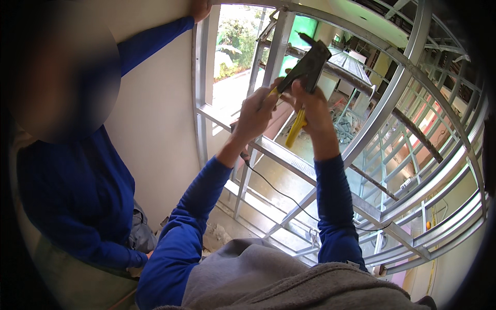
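Observation:
Raised in front of me is a hand riveter [311,61] with a dark body and yellow handles, its narrow nose tilted up to the left. My left hand [254,118] is closed around one handle, with a little yellow showing beside the fingers. The other handle is gripped by my right hand [316,116], and its yellow end sticks out below. Behind the riveter stands a metal stud frame [281,46]; whether the nose touches it I cannot tell.
At the left a person in a blue top [77,191] stands by a pale wall [155,93], one hand [200,9] on the frame. A dark cable [279,191] crosses the lower frame. Rubble [217,235] lies low near the wall.

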